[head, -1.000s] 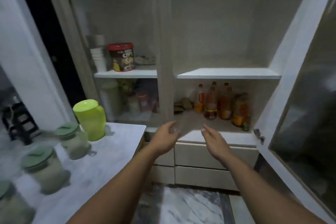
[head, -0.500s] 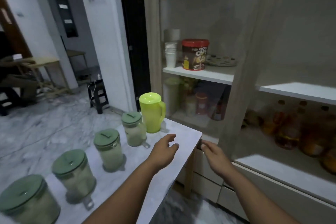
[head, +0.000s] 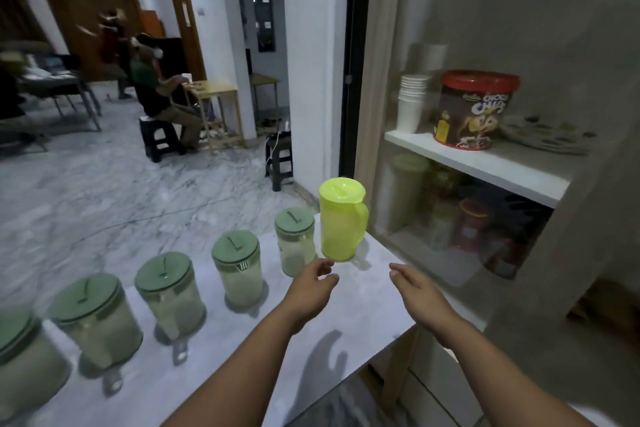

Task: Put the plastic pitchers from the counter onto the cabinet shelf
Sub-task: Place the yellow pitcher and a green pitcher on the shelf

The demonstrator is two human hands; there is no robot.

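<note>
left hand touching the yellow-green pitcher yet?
Apart. In the head view, the left hand hangs open short of the yellow-green pitcher, with bare counter showing between fingertips and pitcher base.

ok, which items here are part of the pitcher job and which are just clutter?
Job: yellow pitcher, five green-lidded pitchers, counter, shelf, left hand, right hand.
Clutter: cereal tub, cup stack, stools.

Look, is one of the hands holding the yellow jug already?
No, the yellow jug stands alone on the counter, and both the left hand and the right hand are open and empty, short of it.
</note>
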